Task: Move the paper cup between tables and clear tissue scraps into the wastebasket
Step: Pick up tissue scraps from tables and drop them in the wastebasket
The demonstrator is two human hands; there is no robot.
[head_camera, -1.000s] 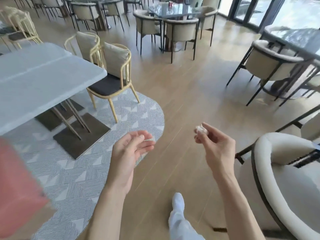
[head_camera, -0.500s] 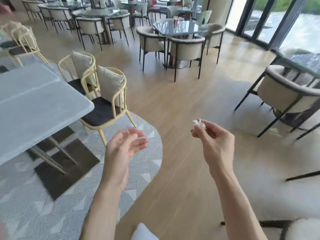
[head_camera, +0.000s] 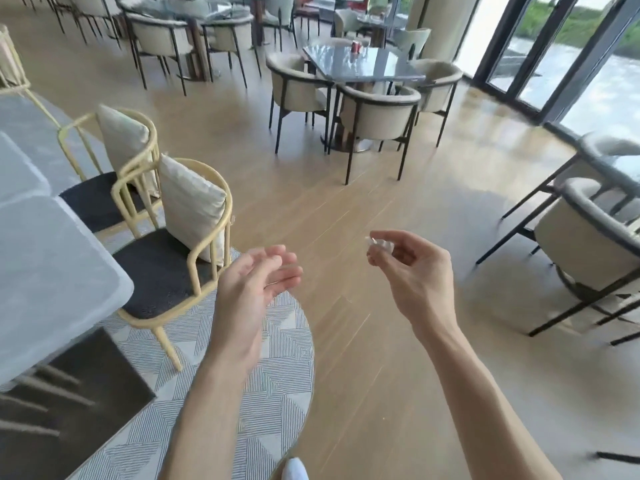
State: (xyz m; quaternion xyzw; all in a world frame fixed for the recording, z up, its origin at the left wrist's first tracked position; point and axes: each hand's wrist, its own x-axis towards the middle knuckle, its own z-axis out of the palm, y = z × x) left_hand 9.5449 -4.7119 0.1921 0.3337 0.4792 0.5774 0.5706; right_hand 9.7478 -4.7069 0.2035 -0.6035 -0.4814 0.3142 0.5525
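Head view shows a tissue scrap up in the air over the wood floor, pinched between thumb and fingertips of the right hand. That hand's other fingers curl loosely below the scrap. Well apart to its left, the left hand hangs with its fingers relaxed and slightly bent, palm turned toward the right hand, holding nothing. Both bare forearms reach forward from the bottom edge. A white shoe tip shows at the bottom between them.

Under the left arm lies a patterned grey rug with a rounded edge. On it stands a yellow chair with a pale cushion, pushed up beside a grey table at the left; a second yellow chair sits behind it. Farther off stands a dark table ringed by beige chairs, with a red can on top. Another beige chair stands at the right near the glass doors.
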